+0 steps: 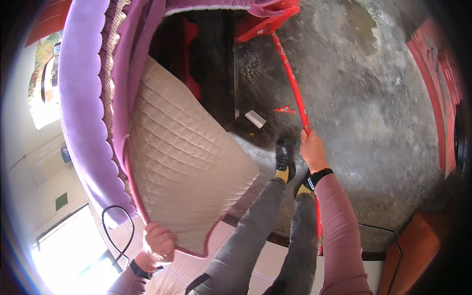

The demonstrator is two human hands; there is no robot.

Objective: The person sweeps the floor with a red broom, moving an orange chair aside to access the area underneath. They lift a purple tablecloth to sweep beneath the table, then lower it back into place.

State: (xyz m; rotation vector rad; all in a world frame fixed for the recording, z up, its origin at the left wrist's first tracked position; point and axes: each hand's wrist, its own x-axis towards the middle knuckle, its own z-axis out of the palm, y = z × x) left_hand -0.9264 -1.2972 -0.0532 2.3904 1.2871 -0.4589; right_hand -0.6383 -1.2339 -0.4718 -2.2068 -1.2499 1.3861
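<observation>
My left hand (159,241) grips the piped edge of a quilted cover (184,147). Its beige underside is turned up and hangs across the left of the view. Purple fabric with a scalloped border (79,92) runs along beside it. Around the red handle of a broom (291,79) my right hand (312,149) is closed. The broom's red head (265,27) rests at the top, partly hidden by the purple fabric. On the floor near my shoes lie a pale flat piece of litter (255,119), a red wrapper (284,109) and a tiny yellow scrap (252,134).
Under the raised cover is a dark space with a red object (191,55) inside. Grey concrete floor (368,110) spreads to the right, where red furniture (431,92) stands. A brown wooden panel (413,250) is at lower right. A black cable loop (118,232) hangs near my left hand.
</observation>
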